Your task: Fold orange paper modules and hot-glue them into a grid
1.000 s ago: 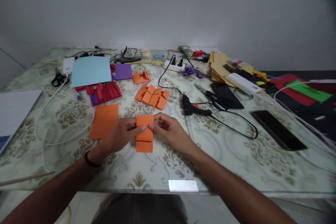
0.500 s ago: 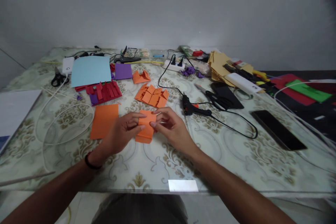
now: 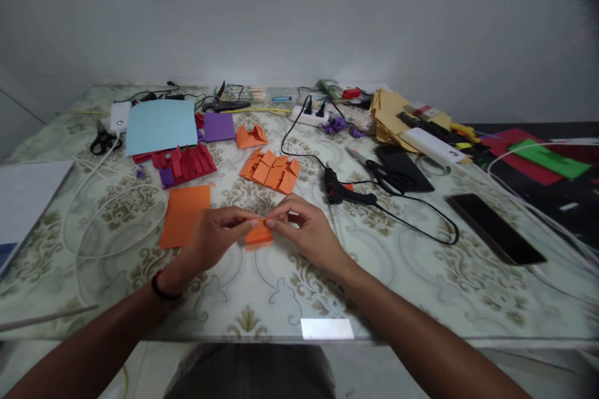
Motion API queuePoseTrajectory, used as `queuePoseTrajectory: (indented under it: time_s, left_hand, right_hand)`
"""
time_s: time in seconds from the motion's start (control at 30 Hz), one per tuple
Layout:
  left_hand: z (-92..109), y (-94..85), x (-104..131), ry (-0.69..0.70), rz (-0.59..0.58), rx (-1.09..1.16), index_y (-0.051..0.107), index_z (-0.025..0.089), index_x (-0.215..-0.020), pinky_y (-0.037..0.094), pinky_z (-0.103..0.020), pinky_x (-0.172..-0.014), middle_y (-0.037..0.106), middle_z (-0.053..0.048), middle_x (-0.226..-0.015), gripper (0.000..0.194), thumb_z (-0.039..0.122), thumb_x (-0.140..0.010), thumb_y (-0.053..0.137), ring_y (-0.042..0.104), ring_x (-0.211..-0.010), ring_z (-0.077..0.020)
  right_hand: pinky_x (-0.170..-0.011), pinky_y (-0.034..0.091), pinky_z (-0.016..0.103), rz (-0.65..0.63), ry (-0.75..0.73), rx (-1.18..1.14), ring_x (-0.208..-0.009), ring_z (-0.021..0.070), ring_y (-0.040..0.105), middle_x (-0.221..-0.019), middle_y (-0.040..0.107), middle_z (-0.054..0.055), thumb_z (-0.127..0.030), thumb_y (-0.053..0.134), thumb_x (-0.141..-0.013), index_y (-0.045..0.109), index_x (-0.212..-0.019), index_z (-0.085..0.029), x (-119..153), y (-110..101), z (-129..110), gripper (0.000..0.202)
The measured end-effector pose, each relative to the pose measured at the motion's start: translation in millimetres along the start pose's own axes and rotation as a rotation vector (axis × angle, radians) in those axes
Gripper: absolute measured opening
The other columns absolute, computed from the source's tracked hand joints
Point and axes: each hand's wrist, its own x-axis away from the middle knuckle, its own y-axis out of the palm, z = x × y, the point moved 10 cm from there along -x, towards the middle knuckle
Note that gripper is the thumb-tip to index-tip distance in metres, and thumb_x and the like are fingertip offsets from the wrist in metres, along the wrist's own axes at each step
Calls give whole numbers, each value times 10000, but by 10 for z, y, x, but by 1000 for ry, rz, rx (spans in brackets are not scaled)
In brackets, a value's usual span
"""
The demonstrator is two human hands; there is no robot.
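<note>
Between my hands is a small piece of folded orange paper [image 3: 259,235], its upper edge pinched from both sides. My left hand [image 3: 219,234] grips the left part of that edge between thumb and fingers. On the other side, my right hand [image 3: 304,227] pinches it with thumb and forefinger, the two thumbs close together. A flat orange sheet [image 3: 185,215] lies partly behind my left hand. Beyond my hands rests a flat piece made of folded orange paper [image 3: 270,171], with a smaller folded orange piece [image 3: 251,136] behind it.
A black glue gun [image 3: 344,190] and black scissors [image 3: 386,177] lie to the right, near a dark phone [image 3: 496,229]. Red folded paper [image 3: 189,163], a light blue sheet [image 3: 161,126] and a purple square [image 3: 219,127] are back left. A white power strip [image 3: 309,116] sits behind.
The orange paper stood taller between my hands before; its upper part is now folded down towards me, and only a short lower part shows. Both hands stay in nearly the same place.
</note>
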Motion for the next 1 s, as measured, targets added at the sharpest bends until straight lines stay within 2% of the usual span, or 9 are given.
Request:
queuePoseTrajectory:
  time_s: [0.13, 0.23, 0.37, 0.53, 0.67, 0.77, 0.87, 0.93, 1.0]
  left_hand:
    - [72, -1, -4, 7, -7, -4, 870, 206, -867, 571, -232, -635, 850, -42, -831, 149, 337, -853, 799, 754, -731, -177]
    - [70, -19, -3, 2, 18, -8, 869, 204, -872, 582, -237, -647, 851, -47, -849, 144, 332, -842, 810, 757, -754, -182]
    - [-34, 71, 6, -56, -48, 152, 849, 185, -1017, 615, -249, -653, 832, -51, -813, 223, 313, -837, 815, 770, -751, -191]
    - [-39, 46, 6, -57, -37, 201, 817, 156, -963, 620, -244, -681, 808, -62, -839, 193, 322, -868, 791, 761, -780, -180]
    - [-70, 71, 14, -121, -56, 277, 697, 189, -1247, 593, -220, -609, 778, -28, -839, 409, 400, -904, 768, 743, -715, -156]
    - [-106, 204, 31, -171, -152, 380, 577, 212, -1359, 628, -248, -680, 808, -40, -924, 667, 348, -787, 893, 780, -785, -182]
    - [-148, 181, 17, -191, -114, 404, 643, 188, -1188, 672, -324, -775, 826, -57, -927, 526, 325, -758, 913, 805, -816, -211]
    - [-155, 112, -2, -189, -66, 389, 695, 161, -986, 682, -334, -757, 816, -54, -858, 346, 356, -777, 890, 797, -769, -208]
    - [-136, 64, -16, -184, -55, 388, 716, 146, -865, 676, -309, -705, 792, -45, -798, 281, 362, -783, 876, 772, -709, -187]
  right_hand:
    - [-727, 487, 339, -40, 2, -18, -814, 196, 611, -835, 676, 37, -498, 839, -835, 767, -789, -227, -3, 29, -13, 284]
    - [-680, 461, 322, -30, 45, -61, -724, 175, 576, -746, 646, 13, -535, 853, -812, 775, -797, -220, 6, 29, 35, 325]
    - [-610, 403, 296, 11, 71, -115, -630, 144, 512, -665, 591, -16, -522, 876, -790, 794, -830, -208, 19, 0, 62, 326]
    - [-670, 488, 317, 21, -26, -14, -753, 188, 624, -809, 712, 41, -477, 844, -834, 816, -858, -226, 17, -33, -58, 254]
    - [-686, 518, 322, 70, 3, 7, -724, 188, 646, -771, 718, 41, -491, 804, -866, 741, -799, -209, 34, -91, -21, 296]
    - [-643, 494, 306, 110, 34, -17, -648, 169, 619, -705, 669, 12, -508, 771, -884, 650, -792, -213, 45, -131, 33, 333]
    - [-640, 477, 299, 58, 27, 18, -648, 163, 594, -705, 637, -3, -462, 766, -888, 590, -784, -224, 43, -78, 30, 315]
    - [-686, 493, 308, 6, -24, 74, -694, 167, 585, -743, 625, 0, -409, 764, -892, 566, -771, -228, 52, -29, -32, 294]
    - [-802, 532, 338, -34, -108, 95, -827, 191, 623, -871, 649, 23, -351, 759, -894, 593, -854, -233, 79, 1, -132, 208]
